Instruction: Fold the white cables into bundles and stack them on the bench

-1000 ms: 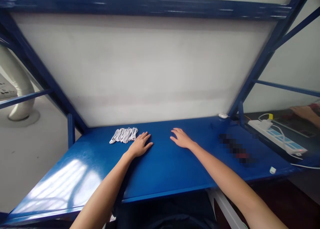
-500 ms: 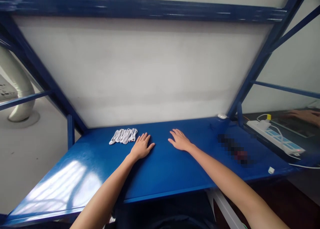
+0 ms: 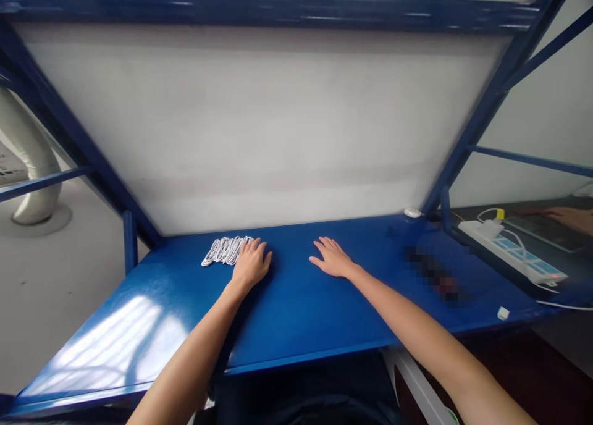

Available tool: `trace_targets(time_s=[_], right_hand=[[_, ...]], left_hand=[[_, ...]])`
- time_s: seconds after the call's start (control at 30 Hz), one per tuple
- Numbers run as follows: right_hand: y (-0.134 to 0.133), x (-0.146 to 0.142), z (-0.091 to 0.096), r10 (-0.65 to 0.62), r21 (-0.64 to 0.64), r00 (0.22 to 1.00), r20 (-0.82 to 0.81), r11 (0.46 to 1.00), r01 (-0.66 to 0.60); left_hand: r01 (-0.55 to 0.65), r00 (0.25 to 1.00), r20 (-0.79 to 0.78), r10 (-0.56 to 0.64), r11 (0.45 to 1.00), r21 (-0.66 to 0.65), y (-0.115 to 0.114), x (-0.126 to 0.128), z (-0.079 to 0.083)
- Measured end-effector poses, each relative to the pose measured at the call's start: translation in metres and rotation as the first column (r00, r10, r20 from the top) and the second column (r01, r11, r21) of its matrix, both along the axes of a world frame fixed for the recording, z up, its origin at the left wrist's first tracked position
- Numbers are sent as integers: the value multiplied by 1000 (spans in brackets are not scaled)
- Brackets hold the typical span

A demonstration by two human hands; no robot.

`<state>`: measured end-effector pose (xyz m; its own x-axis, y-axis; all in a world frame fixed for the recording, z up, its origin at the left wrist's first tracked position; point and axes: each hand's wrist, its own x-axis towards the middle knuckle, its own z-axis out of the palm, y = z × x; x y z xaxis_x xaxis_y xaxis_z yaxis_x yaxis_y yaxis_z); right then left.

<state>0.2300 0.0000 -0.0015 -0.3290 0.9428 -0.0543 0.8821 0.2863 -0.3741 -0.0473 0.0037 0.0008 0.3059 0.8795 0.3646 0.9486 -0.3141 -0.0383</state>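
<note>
A row of coiled white cables (image 3: 221, 251) lies toward the back left of the blue table (image 3: 296, 314). My left hand (image 3: 251, 262) reaches over the right end of the row, its fingers apart and slightly bent. They cover the last coil in part, and whether they touch it I cannot tell. Farther right, my right hand (image 3: 332, 258) rests palm down on the table surface with its fingers spread and holds nothing.
On the right are a white power strip (image 3: 514, 252) with plugs, a small white cube-like piece (image 3: 503, 313) and a blurred-out dark object (image 3: 433, 273). A white oval item (image 3: 412, 213) sits at the back. Another person's hand (image 3: 572, 218) is at the far right.
My left hand has moved left from beside the cables to over their right end. My right hand has stayed in nearly the same place.
</note>
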Motion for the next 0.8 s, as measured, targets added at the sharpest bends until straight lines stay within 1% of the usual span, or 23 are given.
trace_targets(time_s=[0.03,0.1,0.13,0.2,0.3,0.4,0.63,0.8], right_hand=[[0,0,0,3,1,1000,-6,1000,-3],[0,1,1,4,3,1000,-19,1000,-4],[0,1,1,2,4,1000,-25,1000,-2],[0,2,1,2,1,999,-35,1000,-2],[1,2,1,4,-1,999,-47,1000,-4],[1,2,1,0,5,999,-49,1000,0],[0,3,4,3,1,999,-40,1000,-3],[1,4,2,-6,-4,999,-43,1000,5]], left_hand=[[-59,998,-11,60,998,27,0,-3,2],[-155,987,-27,156,987,30,0,-7,4],[-182,983,-33,182,983,14,-1,-9,4],[-198,980,-37,196,980,-31,-1,-10,3],[-171,985,-14,170,983,-73,-1,-9,1],[-143,990,8,144,987,-69,0,-8,-2],[-93,995,-41,89,991,-96,2,-8,-3],[-5,1000,10,7,988,-152,1,0,-2]])
